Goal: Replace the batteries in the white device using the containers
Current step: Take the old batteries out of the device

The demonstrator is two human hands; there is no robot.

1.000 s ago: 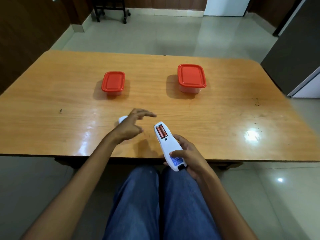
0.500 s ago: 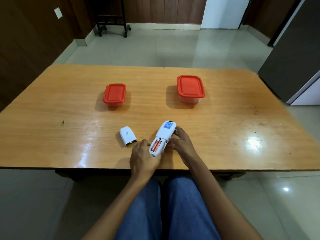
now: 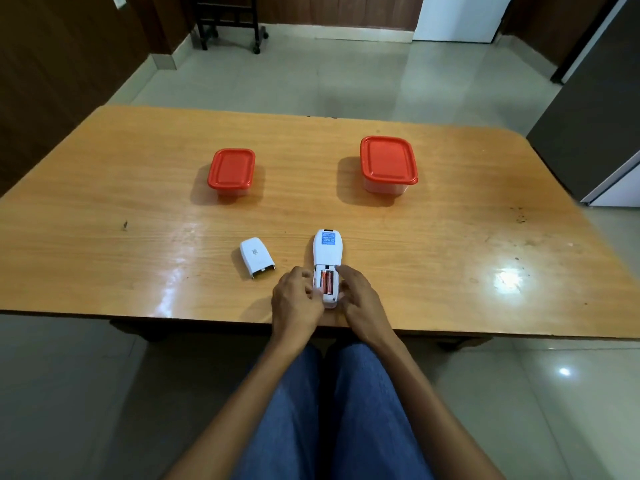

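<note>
The white device (image 3: 327,252) lies face down on the wooden table (image 3: 104,209) near its front edge, pointing away from me. Its battery bay is uncovered and two red batteries (image 3: 327,281) sit inside. My left hand (image 3: 294,303) grips the device's near left side, fingertips at the batteries. My right hand (image 3: 358,299) holds its near right side. The removed white battery cover (image 3: 257,257) lies to the left of the device. Two containers with red lids stand farther back: a small container (image 3: 231,172) at left and a larger container (image 3: 387,165) at right, both closed.
My legs in blue jeans are under the table's front edge. A dark cabinet (image 3: 588,109) stands close to the table's right end. A black wheeled stand (image 3: 228,19) is on the tiled floor at the far wall.
The device was turned around and laid flat on the table, battery bay toward me. My left hand left the cover and came onto the device; both hands now hold its near end.
</note>
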